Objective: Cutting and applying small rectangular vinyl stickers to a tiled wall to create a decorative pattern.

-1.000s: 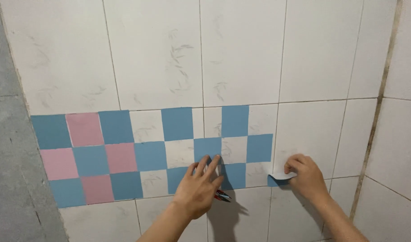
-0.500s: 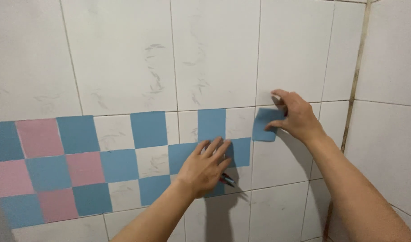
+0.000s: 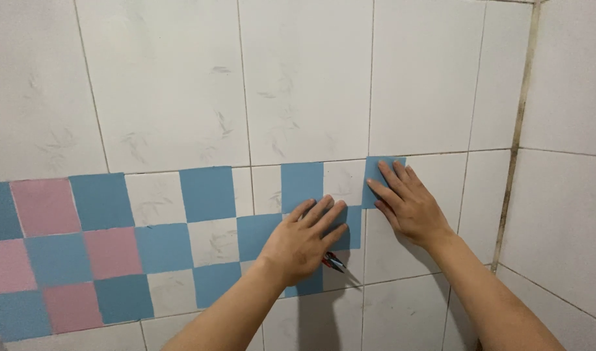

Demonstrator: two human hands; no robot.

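Observation:
A band of blue and pink squares [image 3: 207,195] runs in a checker pattern across the white tiled wall [image 3: 304,84]. My right hand [image 3: 408,205] lies flat, fingers together, on a blue square [image 3: 374,170] at the right end of the top row. My left hand [image 3: 304,240] rests on the wall just left of it, its fingers spread over the blue squares of the middle row. A small red and blue tool [image 3: 332,261] sticks out from under the left hand, tucked under the thumb side, and most of it is hidden.
The pink squares [image 3: 44,208] sit at the left end of the band. A dark, stained grout line [image 3: 512,149] marks the room corner at the right, where a second tiled wall [image 3: 564,195] begins.
My right hand brought a blue square up from the lower right to the top row and now lies flat over it. The left hand stayed on the wall with the tool.

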